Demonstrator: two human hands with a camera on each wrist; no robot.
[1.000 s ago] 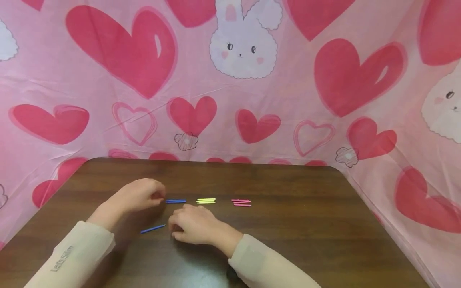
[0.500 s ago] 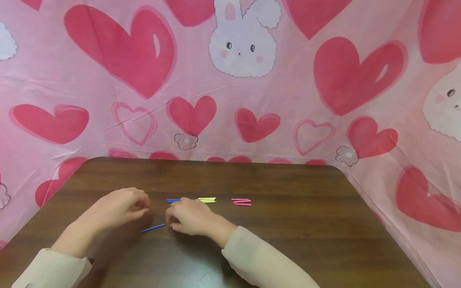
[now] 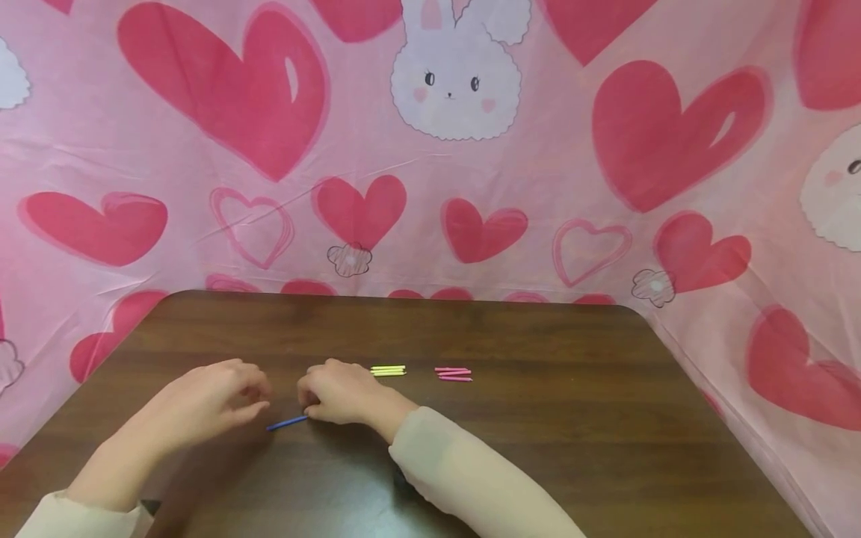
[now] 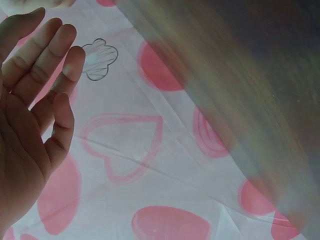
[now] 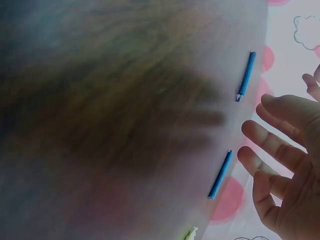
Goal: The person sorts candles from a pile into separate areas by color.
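Observation:
A thin blue candle (image 3: 287, 424) lies alone on the table, slightly slanted. My right hand (image 3: 346, 391) hovers at its right end with loosely bent fingers. In the right wrist view, that hand's fingers hold nothing, and the wick end of the lone candle (image 5: 246, 75) points toward them. Further along lies more blue candle (image 5: 220, 175), which my right hand hides in the head view. Left of the lone candle, my left hand (image 3: 211, 396) is raised with relaxed fingers. Its palm (image 4: 22, 135) is bare in the left wrist view.
Several yellow candles (image 3: 388, 370) lie side by side just right of my right hand. A group of pink candles (image 3: 454, 374) lies further right. The dark wooden table (image 3: 572, 433) ends at a pink cloth (image 3: 377, 149) printed with hearts and rabbits.
My left hand has drawn back left and toward me, away from the far blue candles. My right hand has shifted left and slightly away, now covering them. The lone candle has barely moved.

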